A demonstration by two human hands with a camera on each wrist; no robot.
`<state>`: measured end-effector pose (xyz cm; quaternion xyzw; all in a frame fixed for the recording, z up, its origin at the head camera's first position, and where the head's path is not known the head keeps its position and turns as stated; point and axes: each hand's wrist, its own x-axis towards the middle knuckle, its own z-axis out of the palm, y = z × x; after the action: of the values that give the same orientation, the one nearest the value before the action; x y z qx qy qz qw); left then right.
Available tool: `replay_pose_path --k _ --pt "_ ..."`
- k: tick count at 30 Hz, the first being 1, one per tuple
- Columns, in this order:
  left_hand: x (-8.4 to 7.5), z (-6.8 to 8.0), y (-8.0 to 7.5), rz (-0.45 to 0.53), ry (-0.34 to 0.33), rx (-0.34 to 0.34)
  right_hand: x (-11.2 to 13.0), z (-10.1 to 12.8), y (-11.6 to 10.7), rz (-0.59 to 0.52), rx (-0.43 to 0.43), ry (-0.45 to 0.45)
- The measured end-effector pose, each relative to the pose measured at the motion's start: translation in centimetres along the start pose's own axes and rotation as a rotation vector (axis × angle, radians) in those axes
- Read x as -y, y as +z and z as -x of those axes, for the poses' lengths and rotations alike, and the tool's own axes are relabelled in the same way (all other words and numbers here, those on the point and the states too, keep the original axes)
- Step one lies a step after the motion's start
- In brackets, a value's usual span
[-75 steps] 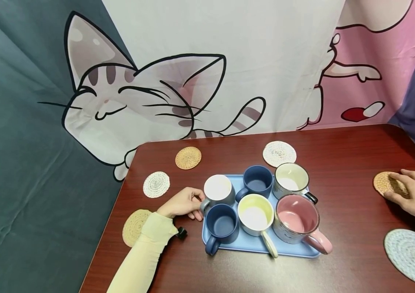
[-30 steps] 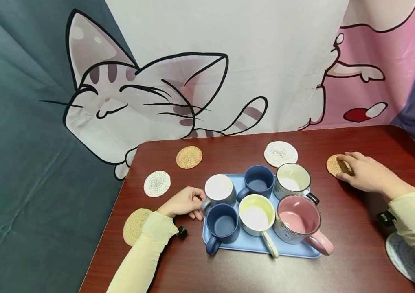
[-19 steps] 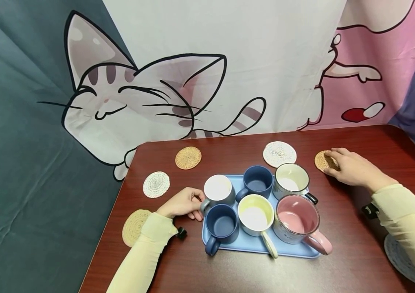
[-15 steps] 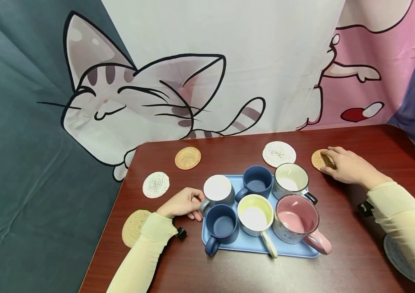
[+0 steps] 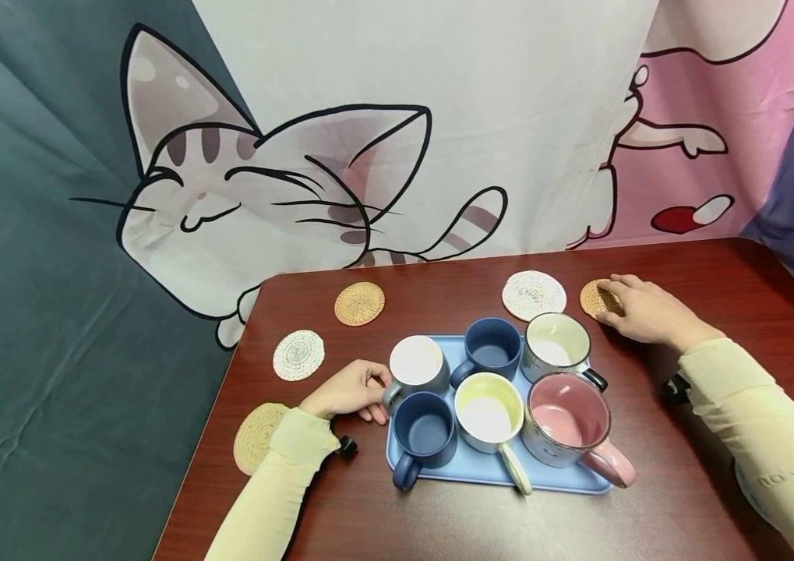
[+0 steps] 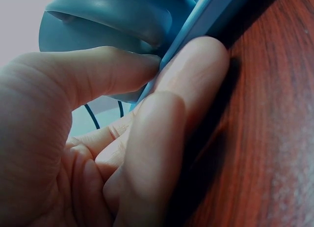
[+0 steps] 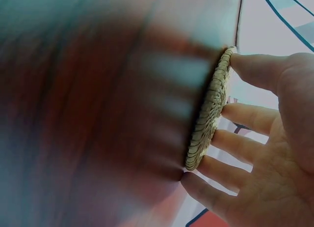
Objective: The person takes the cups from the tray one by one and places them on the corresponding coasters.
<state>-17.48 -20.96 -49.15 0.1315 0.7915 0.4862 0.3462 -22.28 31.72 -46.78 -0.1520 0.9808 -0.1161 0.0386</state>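
On the table sits a light-blue tray (image 5: 481, 467) loaded with several mugs. At the tray's left rim my left hand (image 5: 349, 389) pinches the edge, thumb inside and fingers outside, as the left wrist view shows. The grey mug (image 5: 432, 379) stands right beside that thumb. My right hand (image 5: 649, 312) rests its fingertips on a small round tan woven coaster (image 7: 212, 109), which lies flat on the table. Its fingers (image 7: 240, 146) are spread and nearly straight, touching the coaster from above. Part of the coaster is hidden under the hand in the head view.
A white coaster (image 5: 534, 295) lies left of the tan one. More coasters lie at left: tan (image 5: 359, 304), white (image 5: 298, 354) and yellow (image 5: 256, 436). A pale-blue coaster (image 5: 754, 495) is mostly under the right sleeve. A printed curtain (image 5: 544, 140) hangs behind the table (image 5: 509, 530).
My right hand has slid the tan coaster from the table's right side leftward and slightly away, nearer to the white coaster. The left hand, tray and mugs have stayed in place.
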Motion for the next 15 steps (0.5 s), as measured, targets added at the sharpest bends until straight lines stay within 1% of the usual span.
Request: replay_pose_path --k 15 --pt "-0.1 0.0 0.0 -0.004 0.001 0.002 0.6 -1.1 0.2 -0.013 0.007 -0.001"
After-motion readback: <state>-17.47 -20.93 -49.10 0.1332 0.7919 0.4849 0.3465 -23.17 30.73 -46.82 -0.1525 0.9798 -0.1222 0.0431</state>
